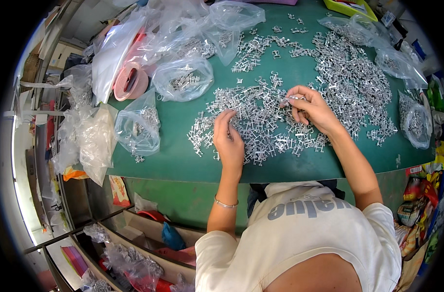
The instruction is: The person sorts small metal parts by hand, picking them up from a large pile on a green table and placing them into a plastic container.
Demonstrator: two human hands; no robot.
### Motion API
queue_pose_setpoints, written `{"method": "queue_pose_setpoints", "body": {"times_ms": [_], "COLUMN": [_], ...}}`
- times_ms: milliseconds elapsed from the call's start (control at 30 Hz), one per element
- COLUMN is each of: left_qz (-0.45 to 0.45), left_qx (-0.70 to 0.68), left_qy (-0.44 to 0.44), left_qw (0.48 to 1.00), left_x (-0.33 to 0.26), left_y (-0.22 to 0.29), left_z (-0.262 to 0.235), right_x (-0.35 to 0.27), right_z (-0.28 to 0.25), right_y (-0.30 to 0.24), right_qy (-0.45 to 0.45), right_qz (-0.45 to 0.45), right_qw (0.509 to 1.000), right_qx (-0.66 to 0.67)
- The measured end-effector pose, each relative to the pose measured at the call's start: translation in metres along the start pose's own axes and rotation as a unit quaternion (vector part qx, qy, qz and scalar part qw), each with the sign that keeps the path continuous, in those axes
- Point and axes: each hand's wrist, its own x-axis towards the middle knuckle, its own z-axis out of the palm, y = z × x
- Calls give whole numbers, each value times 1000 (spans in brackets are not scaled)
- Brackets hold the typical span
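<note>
A heap of small silver metal pieces (261, 117), shaped like little bars with hooked ends, spreads over the green table in front of me. At the heap's left side, my left hand (229, 143) is closed, with its fingers curled inward; what lies between them is mostly hidden. My right hand (315, 111) hovers over the right part of the heap. Its thumb and fingers pinch some of the silver metal pieces (296, 98), which stick out toward the left. A larger pile of the same pieces (353, 78) lies beyond my right hand.
Clear plastic bags (183, 80) with metal pieces stand at the left and far side, and another bag (415, 119) at the right edge. A pink tape-like ring (143, 85) lies left. Below the green table (183, 168) are open drawers (149, 238) with bagged items.
</note>
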Motion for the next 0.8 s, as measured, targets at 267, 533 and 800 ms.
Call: {"method": "queue_pose_setpoints", "body": {"times_ms": [267, 533, 800], "left_qz": [18, 83, 76], "left_qx": [-14, 232, 125], "left_qy": [-102, -150, -81], "left_qw": [995, 958, 986], "left_x": [6, 13, 17], "left_y": [18, 22, 16], "left_z": [26, 57, 52], "right_x": [-11, -20, -22], "right_z": [8, -6, 29], "right_y": [2, 4, 11], "right_qy": [35, -12, 105], "right_qz": [-56, -13, -207], "right_qw": [993, 973, 835], "right_qx": [95, 231, -499]}}
